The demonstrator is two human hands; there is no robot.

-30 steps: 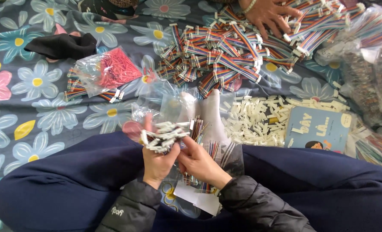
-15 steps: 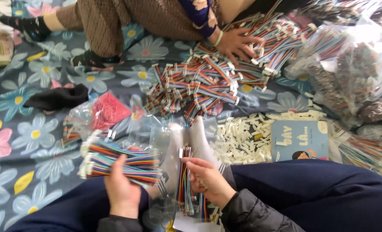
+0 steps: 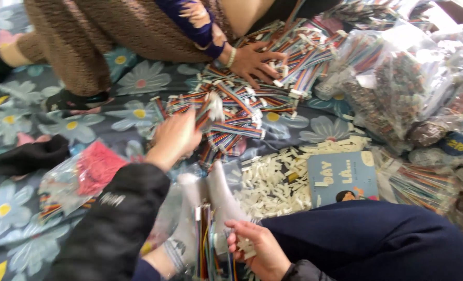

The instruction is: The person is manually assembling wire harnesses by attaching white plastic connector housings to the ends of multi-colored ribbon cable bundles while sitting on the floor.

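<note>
My left hand (image 3: pixel 175 137) reaches forward to the pile of multicoloured ribbon cables (image 3: pixel 231 112) on the flowered sheet and is closed on a bundle of cables (image 3: pixel 209 108) at the pile's near edge. My right hand (image 3: pixel 255 248) stays low by my lap, fingers curled around a few small white plastic connectors (image 3: pixel 246 245). A strip of coloured wires (image 3: pixel 205 244) lies between my white-socked feet (image 3: pixel 210 208). Another person's hand (image 3: pixel 252 61) presses on the far side of the cable pile.
A heap of white connectors (image 3: pixel 275 179) lies right of my feet, next to a blue booklet (image 3: pixel 340 179). A clear bag with red parts (image 3: pixel 80 177) sits at left. Bags of cables (image 3: pixel 398 88) are stacked at right. The other person sits at the back.
My left hand has moved from my lap out to the cable pile, carrying the bundle of cables forward. The view has tilted up and right. My right hand stays near my feet.
</note>
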